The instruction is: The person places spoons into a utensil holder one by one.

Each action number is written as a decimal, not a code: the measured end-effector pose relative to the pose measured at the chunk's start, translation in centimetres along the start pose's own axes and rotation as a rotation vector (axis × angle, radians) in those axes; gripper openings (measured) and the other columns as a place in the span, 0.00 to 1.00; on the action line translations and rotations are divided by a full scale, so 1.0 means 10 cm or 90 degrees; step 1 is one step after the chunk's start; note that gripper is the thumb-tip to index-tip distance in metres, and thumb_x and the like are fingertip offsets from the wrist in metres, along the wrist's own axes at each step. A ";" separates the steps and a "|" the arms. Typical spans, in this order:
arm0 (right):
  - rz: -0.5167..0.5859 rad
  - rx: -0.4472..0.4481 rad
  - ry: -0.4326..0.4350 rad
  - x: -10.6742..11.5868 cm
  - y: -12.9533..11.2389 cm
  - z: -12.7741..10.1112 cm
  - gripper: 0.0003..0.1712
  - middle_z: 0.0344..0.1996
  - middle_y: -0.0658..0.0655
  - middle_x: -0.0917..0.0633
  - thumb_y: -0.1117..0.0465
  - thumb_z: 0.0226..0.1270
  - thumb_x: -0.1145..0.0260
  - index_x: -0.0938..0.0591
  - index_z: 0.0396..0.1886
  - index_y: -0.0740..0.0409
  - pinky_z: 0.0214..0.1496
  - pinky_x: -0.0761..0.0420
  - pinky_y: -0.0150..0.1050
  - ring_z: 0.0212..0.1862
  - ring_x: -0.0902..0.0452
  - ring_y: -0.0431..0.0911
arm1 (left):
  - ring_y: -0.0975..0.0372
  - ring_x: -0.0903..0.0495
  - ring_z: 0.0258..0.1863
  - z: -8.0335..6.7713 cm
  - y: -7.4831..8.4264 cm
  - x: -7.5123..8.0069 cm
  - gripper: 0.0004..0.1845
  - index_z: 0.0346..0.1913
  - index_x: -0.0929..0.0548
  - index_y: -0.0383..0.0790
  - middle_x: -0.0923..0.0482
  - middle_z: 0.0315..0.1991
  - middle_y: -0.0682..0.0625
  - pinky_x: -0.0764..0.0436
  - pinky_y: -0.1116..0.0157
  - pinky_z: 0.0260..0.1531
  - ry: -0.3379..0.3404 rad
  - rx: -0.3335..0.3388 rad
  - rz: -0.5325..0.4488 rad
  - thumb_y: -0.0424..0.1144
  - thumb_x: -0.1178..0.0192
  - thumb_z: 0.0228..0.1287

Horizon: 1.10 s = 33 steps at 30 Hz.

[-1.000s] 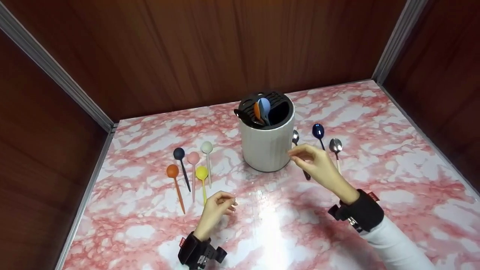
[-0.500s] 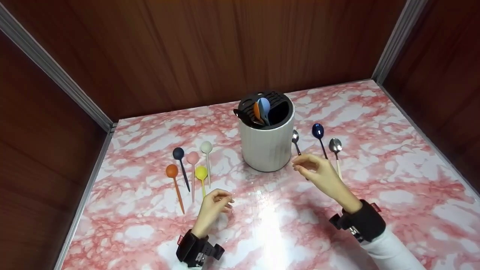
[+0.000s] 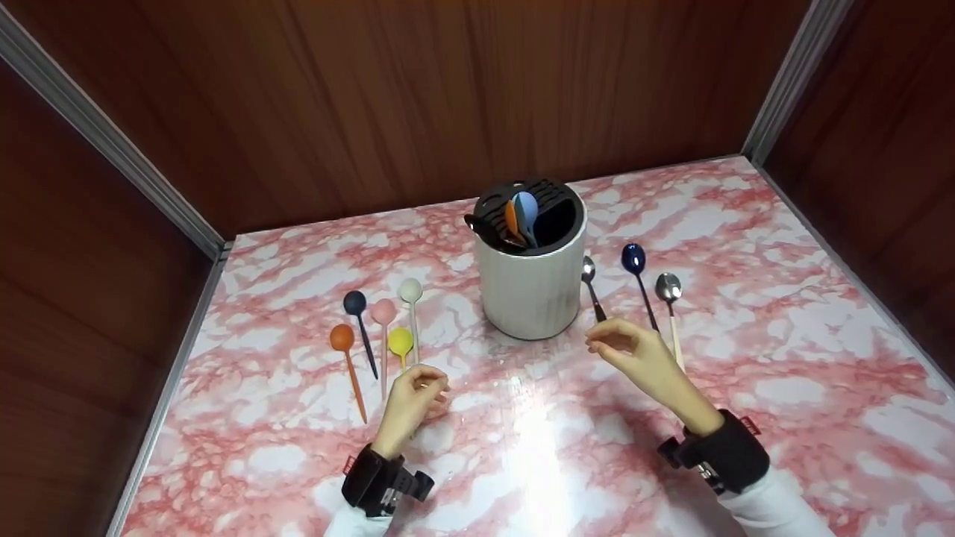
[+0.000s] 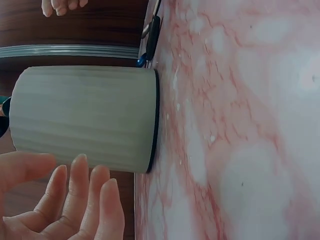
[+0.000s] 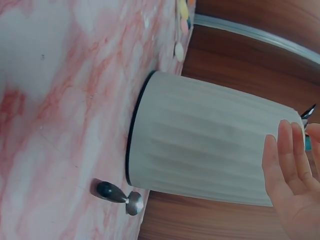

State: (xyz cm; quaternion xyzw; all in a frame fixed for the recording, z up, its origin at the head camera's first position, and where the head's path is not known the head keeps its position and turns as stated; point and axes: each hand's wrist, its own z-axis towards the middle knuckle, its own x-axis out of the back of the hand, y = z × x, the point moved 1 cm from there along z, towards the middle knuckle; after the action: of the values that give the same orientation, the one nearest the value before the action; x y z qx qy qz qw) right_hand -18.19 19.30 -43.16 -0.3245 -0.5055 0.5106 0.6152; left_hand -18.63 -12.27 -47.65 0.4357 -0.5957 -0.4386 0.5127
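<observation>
My left hand point(image 3: 410, 399) hangs loosely curled and holds nothing. In the head view it overlaps the handle ends of a yellow spoon point(image 3: 401, 341) and a pale grey spoon point(image 3: 410, 290). A pink spoon point(image 3: 383, 312), a dark navy spoon point(image 3: 355, 302) and an orange spoon point(image 3: 342, 338) lie just left of them. My right hand point(image 3: 638, 358), fingers bent and holding nothing, is over the handle end of a dark-handled silver spoon point(image 3: 589, 270). Close by lie a shiny blue spoon point(image 3: 633, 259) and a white-handled silver spoon point(image 3: 668, 287).
Between the hands, farther back, stands a ribbed off-white utensil holder point(image 3: 530, 294) with a black slotted top. A light blue spoon point(image 3: 527, 205), an orange piece point(image 3: 511, 218) and a black utensil point(image 3: 485, 230) stick out of it. Wood-look walls point(image 3: 418, 97) enclose the marbled table point(image 3: 246, 455).
My left hand has drifted left and slightly farther back, toward the coloured spoons. My right hand has drawn back from the holder toward me. The spoons lie as before.
</observation>
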 end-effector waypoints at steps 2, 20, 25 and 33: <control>0.002 -0.008 -0.003 0.01 0.01 -0.01 0.08 0.35 0.63 0.16 0.74 0.58 0.38 0.20 0.38 0.73 0.42 0.20 0.24 0.37 0.20 0.32 | 0.60 0.20 0.25 0.02 -0.01 0.02 0.11 0.41 0.25 0.23 0.20 0.31 0.40 0.16 0.60 0.29 0.009 -0.008 0.013 0.30 0.46 0.61; -0.012 0.008 -0.057 0.04 0.12 -0.07 0.09 0.35 0.57 0.16 0.71 0.60 0.39 0.20 0.39 0.72 0.41 0.20 0.24 0.37 0.21 0.31 | 0.61 0.22 0.23 0.43 -0.17 0.32 0.07 0.35 0.20 0.30 0.20 0.28 0.41 0.26 0.70 0.24 0.154 -0.013 0.253 0.31 0.43 0.54; -0.016 -0.003 -0.053 0.05 0.12 -0.10 0.09 0.36 0.66 0.17 0.70 0.60 0.38 0.20 0.39 0.71 0.41 0.19 0.24 0.37 0.20 0.33 | 0.53 0.21 0.30 0.53 -0.19 0.37 0.07 0.33 0.20 0.30 0.19 0.29 0.39 0.25 0.65 0.30 0.177 -0.005 0.301 0.32 0.42 0.53; -0.025 -0.019 -0.037 0.06 0.10 -0.11 0.08 0.36 0.66 0.18 0.71 0.59 0.37 0.19 0.38 0.69 0.41 0.20 0.24 0.37 0.21 0.30 | 0.52 0.21 0.24 0.60 -0.20 0.43 0.08 0.32 0.21 0.29 0.19 0.28 0.37 0.26 0.65 0.24 0.168 0.019 0.352 0.33 0.42 0.52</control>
State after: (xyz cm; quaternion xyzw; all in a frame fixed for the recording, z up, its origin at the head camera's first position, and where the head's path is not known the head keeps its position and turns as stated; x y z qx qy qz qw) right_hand -17.42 20.24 -44.21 -0.3087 -0.5370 0.4999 0.6053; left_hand -24.86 -16.42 -49.19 0.3182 -0.6263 -0.2132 0.6790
